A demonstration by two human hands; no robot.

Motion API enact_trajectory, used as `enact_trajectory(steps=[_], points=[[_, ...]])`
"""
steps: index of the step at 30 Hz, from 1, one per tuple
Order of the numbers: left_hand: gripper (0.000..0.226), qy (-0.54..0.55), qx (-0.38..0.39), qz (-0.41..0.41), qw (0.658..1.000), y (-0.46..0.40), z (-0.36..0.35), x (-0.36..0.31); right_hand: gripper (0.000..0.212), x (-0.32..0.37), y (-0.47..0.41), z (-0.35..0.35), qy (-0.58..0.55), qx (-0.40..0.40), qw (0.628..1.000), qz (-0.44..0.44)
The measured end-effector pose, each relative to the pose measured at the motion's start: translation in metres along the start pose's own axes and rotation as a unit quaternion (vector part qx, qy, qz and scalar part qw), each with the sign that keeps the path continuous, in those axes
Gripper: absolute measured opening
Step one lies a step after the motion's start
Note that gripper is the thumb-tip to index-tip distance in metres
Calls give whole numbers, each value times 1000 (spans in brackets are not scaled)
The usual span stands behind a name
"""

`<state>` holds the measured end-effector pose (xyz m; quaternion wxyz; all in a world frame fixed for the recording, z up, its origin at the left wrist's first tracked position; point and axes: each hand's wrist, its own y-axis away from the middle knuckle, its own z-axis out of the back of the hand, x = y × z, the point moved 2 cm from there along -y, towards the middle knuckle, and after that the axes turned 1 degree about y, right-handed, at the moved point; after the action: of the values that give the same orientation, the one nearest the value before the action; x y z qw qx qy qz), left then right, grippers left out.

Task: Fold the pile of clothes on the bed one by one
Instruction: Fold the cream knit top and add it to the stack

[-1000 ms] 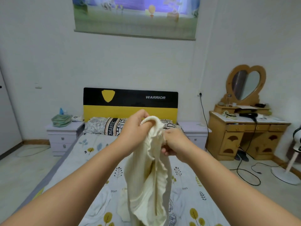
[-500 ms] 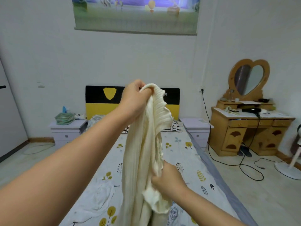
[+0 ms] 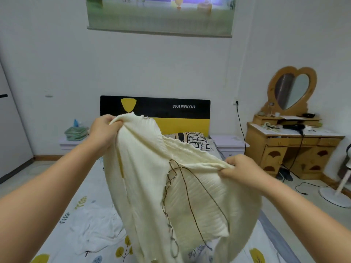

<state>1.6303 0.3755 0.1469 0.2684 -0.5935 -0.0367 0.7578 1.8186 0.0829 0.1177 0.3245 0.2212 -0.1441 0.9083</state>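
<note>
Spread wide since before, left hand (image 3: pixel 103 130) and right hand (image 3: pixel 240 170) pinch the cream knit top (image 3: pixel 150 185) by its edge, hem hanging above the bed (image 3: pixel 91 188).

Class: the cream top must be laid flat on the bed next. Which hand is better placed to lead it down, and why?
Probably the right hand: it grips the cream top lower, nearer the bed; the left hand holds its corner higher.

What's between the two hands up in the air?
In the head view, the cream sweater stretches between the left hand and right hand; both grip its top edge, and a brown lace dangles down its front.
</note>
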Motion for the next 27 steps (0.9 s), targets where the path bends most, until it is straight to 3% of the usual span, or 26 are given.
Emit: enact_trajectory(steps=[2,4,6,8,11,15,18,21,24,27], points=[[20,11,12,14,1000,3,0,11,20,1,1,10,-48,23,998,22],[18,18,11,29,999,6,1,19,24,2,7,14,-60,115,991,39],[19,26,10,36,999,8,2,23,44,-5,13,11,-21,208,978,24],[21,28,16,33,999,9,3,27,40,-11,15,3,59,217,974,27],[24,46,35,13,998,13,4,33,11,-20,10,-6,35,110,993,25],[25,35,112,-25,993,23,14,40,14,-32,8,-1,-96,-69,993,-12],[28,28,252,-19,967,34,24,46,21,-29,13,9,-218,-224,950,-18],[42,98,363,60,925,48,26,54,26,-25,10,16,-197,-238,951,1],[20,169,382,135,898,59,22,61,23,-28,4,16,-114,-202,973,-10],[15,209,407,152,876,68,18,59,21,-32,6,13,-107,-187,976,-16]])
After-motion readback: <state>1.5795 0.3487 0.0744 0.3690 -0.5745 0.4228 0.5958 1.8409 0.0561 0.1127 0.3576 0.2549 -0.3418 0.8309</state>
